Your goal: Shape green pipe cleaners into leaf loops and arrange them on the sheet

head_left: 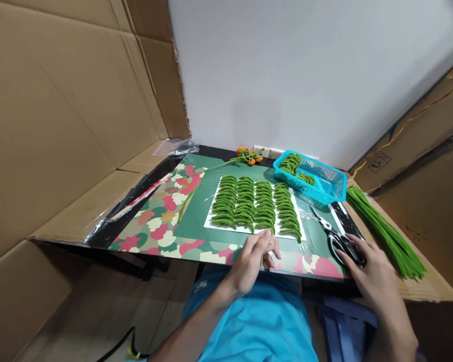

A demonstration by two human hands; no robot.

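Observation:
My left hand (253, 259) is at the front edge of the table, its fingers curled. A bit of green chenille stem shows beneath them, mostly hidden by the hand. To the right, my right hand (375, 269) grips the handles of the scissors (327, 224), which lie on the mat with blades pointing away and to the left. Just beyond my left hand, curved green chenille pieces (245, 205) are laid in several columns on a white sheet (208, 221). A bundle of long green chenille stems (387, 234) lies beyond my right hand.
A blue plastic basket (334, 193) at the back right holds more green pieces. An orange-flowered stem (249, 157) lies at the back of the green mat (191, 230). Loose green strands (186, 203) rest on the left. Cardboard walls (60, 100) flank the table.

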